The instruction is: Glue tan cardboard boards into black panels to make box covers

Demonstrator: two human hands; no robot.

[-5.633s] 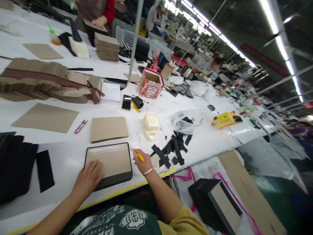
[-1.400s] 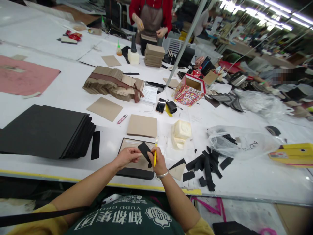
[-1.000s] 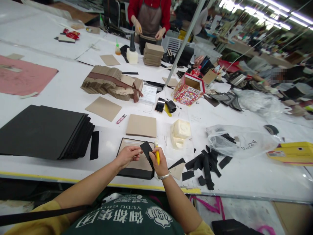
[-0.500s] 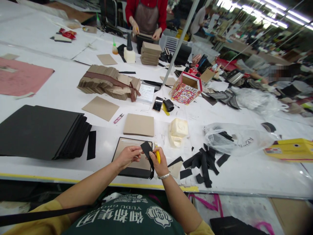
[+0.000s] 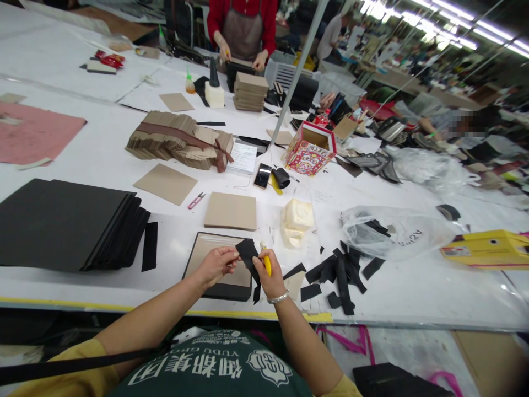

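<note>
A black strip (image 5: 248,255) is stretched between my hands above a beige board with black edging (image 5: 223,275). The fingertips of my left hand (image 5: 219,266) are closed in a pinch at the strip's left edge. My right hand (image 5: 269,278) grips the strip's other side between thumb and fingers. Also in the right hand is a yellow-handled tool (image 5: 268,263) with a pale tip; its kind is unclear. Below the right hand, a narrow black end of the strip hangs over the board's right side.
Black scraps (image 5: 341,275) lie to the right, beside a clear plastic bag (image 5: 397,234). A pale yellow block-like container (image 5: 298,216) and beige boards (image 5: 230,210) stand behind the work. Black sheets (image 5: 61,226) are piled left. Across the table, a person in red (image 5: 242,27) handles dark pieces.
The view has shifted slightly, so the table things appear a little further left. Both hands keep hold of the strip, which has turned slightly and shows more of its face.
</note>
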